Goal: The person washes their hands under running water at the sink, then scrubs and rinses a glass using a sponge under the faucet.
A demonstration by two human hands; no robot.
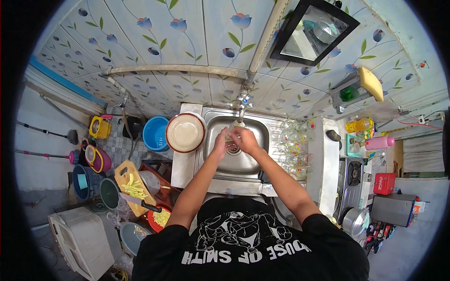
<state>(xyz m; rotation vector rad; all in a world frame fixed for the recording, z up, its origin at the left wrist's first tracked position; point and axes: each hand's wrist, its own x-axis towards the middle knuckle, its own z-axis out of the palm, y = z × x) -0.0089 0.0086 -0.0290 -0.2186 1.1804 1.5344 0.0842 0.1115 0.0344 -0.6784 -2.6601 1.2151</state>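
Both hands meet over the stainless steel sink (215,164), just below the tap (243,100). Between them is a clear drinking glass (229,136), mostly covered by the fingers. My left hand (220,146) curls around its left side. From the right, my right hand (245,140) closes on the same glass near its top. The drain (234,151) lies under the hands. Several clear glasses (295,147) with coloured prints stand in rows on the ribbed drainboard at the right.
Stacked plates (185,132) and a blue basin (155,134) stand left of the sink. Lower left, a knife (140,202) lies on a cutting board (123,176) with cut yellow strips. A gas stove (354,175) is at the right. A framed mirror (315,32) hangs on the wall.
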